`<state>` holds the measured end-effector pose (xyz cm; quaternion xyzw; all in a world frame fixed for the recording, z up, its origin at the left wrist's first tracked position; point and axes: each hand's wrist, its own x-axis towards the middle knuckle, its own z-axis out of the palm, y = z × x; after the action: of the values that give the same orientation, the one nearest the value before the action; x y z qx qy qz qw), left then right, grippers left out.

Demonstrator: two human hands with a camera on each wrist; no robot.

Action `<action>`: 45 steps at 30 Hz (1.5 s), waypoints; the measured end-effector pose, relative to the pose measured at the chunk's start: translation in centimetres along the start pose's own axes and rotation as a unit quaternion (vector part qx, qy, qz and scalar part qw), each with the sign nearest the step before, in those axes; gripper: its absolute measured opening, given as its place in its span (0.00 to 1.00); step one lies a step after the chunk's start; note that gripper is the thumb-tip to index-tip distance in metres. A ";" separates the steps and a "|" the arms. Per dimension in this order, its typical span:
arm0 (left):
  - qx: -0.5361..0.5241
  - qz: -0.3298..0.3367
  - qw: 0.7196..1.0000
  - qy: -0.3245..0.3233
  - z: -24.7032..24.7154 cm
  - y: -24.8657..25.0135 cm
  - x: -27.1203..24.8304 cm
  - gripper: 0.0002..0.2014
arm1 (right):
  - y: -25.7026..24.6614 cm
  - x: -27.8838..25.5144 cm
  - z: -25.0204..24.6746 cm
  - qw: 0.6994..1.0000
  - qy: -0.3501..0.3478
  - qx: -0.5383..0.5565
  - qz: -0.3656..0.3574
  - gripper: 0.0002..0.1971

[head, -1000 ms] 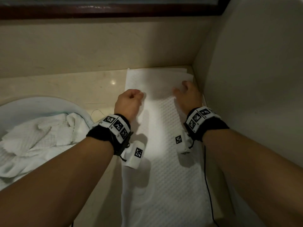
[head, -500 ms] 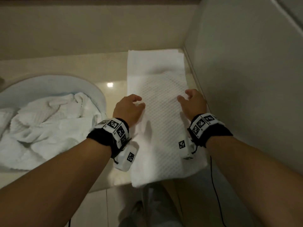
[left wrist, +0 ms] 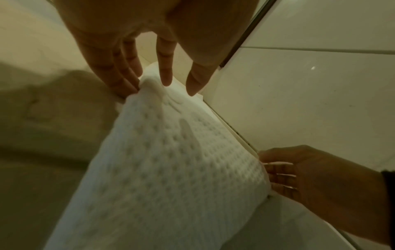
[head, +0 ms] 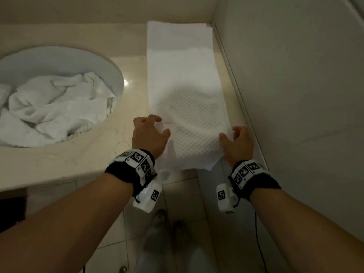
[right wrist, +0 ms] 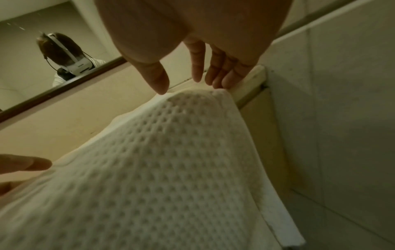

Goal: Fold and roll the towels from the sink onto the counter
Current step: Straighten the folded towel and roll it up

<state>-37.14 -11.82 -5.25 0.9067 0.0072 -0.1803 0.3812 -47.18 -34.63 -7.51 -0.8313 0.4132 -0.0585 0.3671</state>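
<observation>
A long, folded white waffle towel (head: 187, 91) lies on the counter (head: 78, 158) along the right wall, and its near end hangs a little over the front edge. My left hand (head: 160, 126) pinches the towel's left edge close to that near end. My right hand (head: 229, 133) pinches the right edge opposite. In the left wrist view the towel (left wrist: 171, 160) rises in a ridge between the fingers and thumb of my left hand (left wrist: 162, 89). In the right wrist view it (right wrist: 160, 160) peaks under my right hand (right wrist: 188, 88). More crumpled white towels (head: 59, 107) lie in the sink (head: 110, 64).
A tiled wall (head: 295, 95) runs right beside the towel's right edge. The round sink is set in the counter at the left. Below the counter's front edge are floor tiles and the person's feet (head: 167, 223). A mirror (right wrist: 42, 50) hangs above the back wall.
Both hands slid toward me along the towel, from its far part to its near end at the counter's edge. Their fingers now close on the side edges.
</observation>
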 end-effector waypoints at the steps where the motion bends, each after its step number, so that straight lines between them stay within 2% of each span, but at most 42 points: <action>1: 0.002 0.001 1.000 0.006 0.3 -0.3 -0.8 0.22 | 0.6 -0.6 0.0 1.000 0.012 0.003 0.004 0.26; 4: 0.002 0.011 0.999 0.032 1.3 -1.4 -3.2 0.23 | 2.4 -2.3 0.2 0.998 0.026 0.041 0.040 0.23; 6: 0.000 0.012 0.999 0.052 2.1 -2.1 -4.9 0.23 | 4.0 -3.5 0.6 0.997 0.011 0.055 0.058 0.24; 9: -0.025 0.032 0.995 0.094 3.3 -3.3 -7.0 0.21 | 6.5 -4.3 1.9 0.996 -0.035 0.057 0.052 0.26; 14: -0.083 0.073 0.981 0.157 5.7 -5.9 -9.4 0.15 | 9.0 -4.3 3.6 0.993 -0.078 0.083 0.018 0.23; 16: -0.089 0.068 0.977 0.179 6.5 -6.6 -9.9 0.11 | 9.7 -4.0 4.2 0.992 -0.085 0.094 0.022 0.28; 19: -0.111 0.033 0.977 0.179 7.6 -7.9 -10.1 0.05 | 10.5 -3.7 5.3 0.988 -0.092 0.124 0.017 0.31; 21: -0.124 -0.024 0.975 0.182 8.3 -8.8 -9.6 0.08 | 10.8 -3.5 5.7 0.986 -0.096 0.134 0.005 0.33; 24: -0.135 -0.109 0.965 0.196 9.2 -9.9 -8.8 0.16 | 11.2 -3.0 6.4 0.982 -0.104 0.155 -0.018 0.27; 26: -0.156 -0.105 0.967 0.174 10.1 -10.8 -8.2 0.21 | 11.8 -2.5 6.9 0.981 -0.107 0.159 -0.027 0.25; 29: -0.197 -0.074 0.972 0.108 11.7 -12.7 -7.3 0.25 | 13.1 -2.1 7.5 0.985 -0.103 0.130 -0.046 0.20; 30: -0.203 -0.068 0.973 0.087 12.2 -13.3 -7.1 0.27 | 13.6 -2.0 7.9 0.986 -0.094 0.125 -0.050 0.21; 33: -0.225 -0.060 0.972 0.040 13.2 -14.4 -6.8 0.30 | 14.9 -1.6 9.3 0.986 -0.089 0.139 -0.022 0.39; 34: -0.236 -0.059 0.970 0.028 13.4 -14.7 -6.7 0.31 | 15.3 -1.6 9.5 0.984 -0.100 0.147 -0.003 0.43; 35: -0.245 -0.058 0.968 0.016 13.5 -14.9 -6.6 0.30 | 15.6 -1.6 9.7 0.981 -0.115 0.156 0.011 0.43; 37: -0.253 -0.049 0.966 -0.002 13.8 -15.5 -6.4 0.31 | 16.3 -1.9 9.8 0.974 -0.143 0.174 0.019 0.33; 40: -0.273 -0.043 0.961 -0.025 13.9 -16.0 -6.0 0.38 | 16.8 -2.6 9.5 0.962 -0.168 0.215 0.011 0.18; 45: -0.284 -0.056 0.956 -0.056 14.0 -16.2 -6.1 0.44 | 17.1 -3.7 8.7 0.939 -0.188 0.285 0.049 0.10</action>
<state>-49.79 -9.22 -23.40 0.7478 0.0877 -0.2428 0.6117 -57.14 -33.69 -24.27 -0.6665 0.3430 0.0017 0.6619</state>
